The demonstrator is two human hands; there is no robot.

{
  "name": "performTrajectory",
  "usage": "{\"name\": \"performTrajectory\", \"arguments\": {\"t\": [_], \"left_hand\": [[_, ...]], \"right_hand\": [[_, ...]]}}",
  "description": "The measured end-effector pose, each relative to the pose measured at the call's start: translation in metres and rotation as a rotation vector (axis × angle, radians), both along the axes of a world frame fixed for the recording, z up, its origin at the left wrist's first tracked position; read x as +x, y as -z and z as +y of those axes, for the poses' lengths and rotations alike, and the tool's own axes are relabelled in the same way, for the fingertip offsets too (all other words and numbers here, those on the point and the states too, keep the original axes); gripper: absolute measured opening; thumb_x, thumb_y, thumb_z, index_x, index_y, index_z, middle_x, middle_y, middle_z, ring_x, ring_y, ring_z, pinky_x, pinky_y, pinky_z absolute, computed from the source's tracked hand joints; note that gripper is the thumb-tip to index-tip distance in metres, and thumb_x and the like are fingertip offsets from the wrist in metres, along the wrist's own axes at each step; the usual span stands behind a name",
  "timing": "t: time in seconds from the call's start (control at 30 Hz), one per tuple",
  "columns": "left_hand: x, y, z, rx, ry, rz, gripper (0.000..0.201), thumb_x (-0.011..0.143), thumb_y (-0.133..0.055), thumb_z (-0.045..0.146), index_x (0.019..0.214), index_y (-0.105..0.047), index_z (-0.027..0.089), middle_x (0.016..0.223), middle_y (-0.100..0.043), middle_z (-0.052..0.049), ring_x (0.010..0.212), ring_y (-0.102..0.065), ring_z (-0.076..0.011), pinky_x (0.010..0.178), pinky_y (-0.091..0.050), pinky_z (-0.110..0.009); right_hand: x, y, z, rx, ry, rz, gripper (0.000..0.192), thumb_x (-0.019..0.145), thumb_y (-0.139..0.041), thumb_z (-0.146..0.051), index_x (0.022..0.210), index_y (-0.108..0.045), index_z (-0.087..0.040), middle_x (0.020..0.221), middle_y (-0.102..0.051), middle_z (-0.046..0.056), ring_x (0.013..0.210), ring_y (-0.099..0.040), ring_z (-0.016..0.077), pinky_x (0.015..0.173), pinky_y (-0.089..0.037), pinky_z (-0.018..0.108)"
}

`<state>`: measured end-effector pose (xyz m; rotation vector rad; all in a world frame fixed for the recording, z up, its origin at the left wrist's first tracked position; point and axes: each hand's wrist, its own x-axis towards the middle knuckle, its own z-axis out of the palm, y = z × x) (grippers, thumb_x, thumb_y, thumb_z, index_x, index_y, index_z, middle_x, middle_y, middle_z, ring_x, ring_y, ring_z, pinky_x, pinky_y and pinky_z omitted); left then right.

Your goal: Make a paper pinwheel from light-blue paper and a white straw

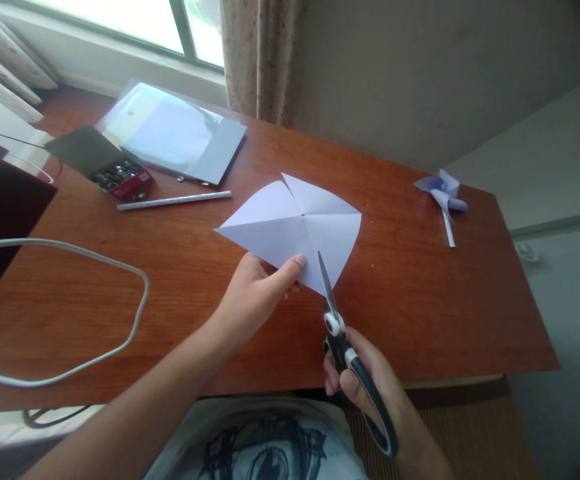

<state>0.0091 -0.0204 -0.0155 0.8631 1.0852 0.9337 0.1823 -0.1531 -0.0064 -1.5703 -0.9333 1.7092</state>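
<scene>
My left hand (265, 283) pinches a creased white sheet of paper (270, 223) by its near edge, thumb on top. The sheet has fold lines, a small hole near its middle and a slit from the far corner. My right hand (365, 373) grips black-and-white scissors (337, 327) by the handles. Their upper blade lies over the paper's near corner, pointing along a crease toward the middle; the lower blade is mostly hidden under the sheet.
A paper pinwheel (443, 193) on a white stick lies at the right of the wooden table (445, 300). To the left are a rolled paper stick (175, 200), a box of metal pins (120, 177), a plastic folder (170, 133) and a white cable (143, 300).
</scene>
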Motion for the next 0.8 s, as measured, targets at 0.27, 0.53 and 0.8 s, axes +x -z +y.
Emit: {"name": "performTrajectory", "arguments": {"t": [0.27,0.53,0.8], "left_hand": [[0.0000,0.0002,-0.0005,0.006,0.002,0.011,0.026,0.081,-0.073,0.034,0.067,-0.064,0.015,0.058,-0.063,0.000,0.053,-0.055,-0.0116,0.050,-0.042,-0.021],[0.0002,0.0001,0.0005,0.000,0.008,0.004,0.025,0.082,-0.073,0.033,0.067,-0.064,0.014,0.057,-0.062,0.000,0.052,-0.054,-0.0109,0.049,-0.041,-0.021],[0.0007,0.0009,0.0000,-0.003,0.012,0.013,0.023,0.081,-0.072,0.032,0.069,-0.064,0.014,0.058,-0.063,0.000,0.052,-0.055,-0.0106,0.049,-0.042,-0.020]], "right_hand": [[-0.0006,-0.0010,0.0008,0.000,-0.006,-0.005,0.060,0.080,-0.065,-0.077,0.100,-0.054,-0.021,0.074,-0.052,-0.002,0.064,-0.047,0.0145,0.061,-0.036,0.028],[0.0018,-0.0013,0.0009,-0.029,-0.024,0.009,0.063,0.080,-0.065,-0.077,0.103,-0.053,-0.020,0.076,-0.052,-0.002,0.067,-0.047,0.0144,0.063,-0.037,0.028],[0.0020,-0.0029,0.0020,-0.039,-0.025,0.011,0.061,0.080,-0.066,-0.077,0.100,-0.053,-0.021,0.076,-0.052,-0.002,0.067,-0.048,0.0144,0.062,-0.038,0.028]]}}
